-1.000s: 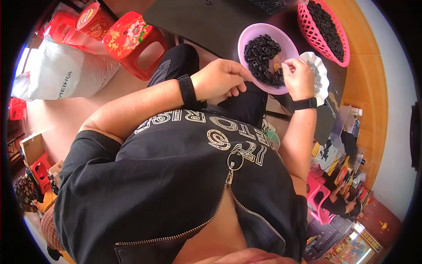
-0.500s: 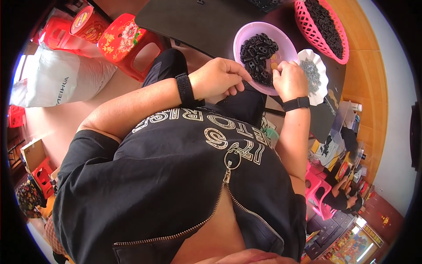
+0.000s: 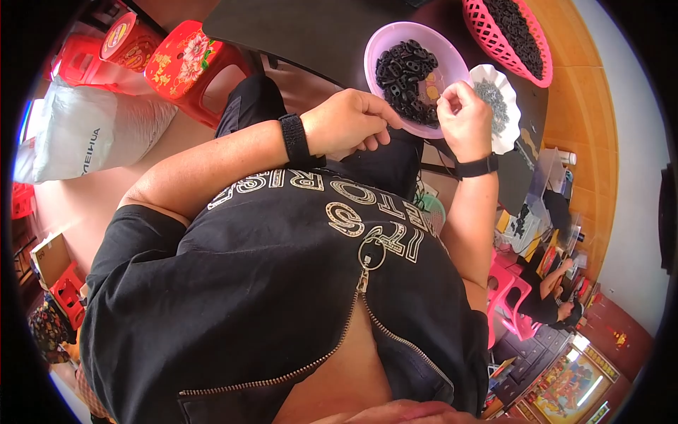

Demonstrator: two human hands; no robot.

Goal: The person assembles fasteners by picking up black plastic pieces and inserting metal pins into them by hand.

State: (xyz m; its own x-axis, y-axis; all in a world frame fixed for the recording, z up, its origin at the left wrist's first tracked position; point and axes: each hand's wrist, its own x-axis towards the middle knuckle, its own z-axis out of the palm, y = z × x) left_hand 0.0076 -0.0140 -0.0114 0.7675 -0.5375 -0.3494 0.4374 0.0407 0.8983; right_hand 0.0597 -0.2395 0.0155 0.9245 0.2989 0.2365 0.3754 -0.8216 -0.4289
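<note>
Just one view, head-mounted, wide fisheye, staring steeply down the wearer's own chest. Black zip shirt (image 3: 282,283) fills most of the picture, very close to the lens. Both forearms run up toward the dark table (image 3: 318,28) at the top edge, a bit further off. Straight edges bend hard near the black rim. No second view to compare overlap with.

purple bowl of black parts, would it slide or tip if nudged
The purple bowl looks like thin plastic, so probably light and easy to slide. Its wide, shallow shape and the heap of small black parts inside suggest it would rarely tip.
</note>
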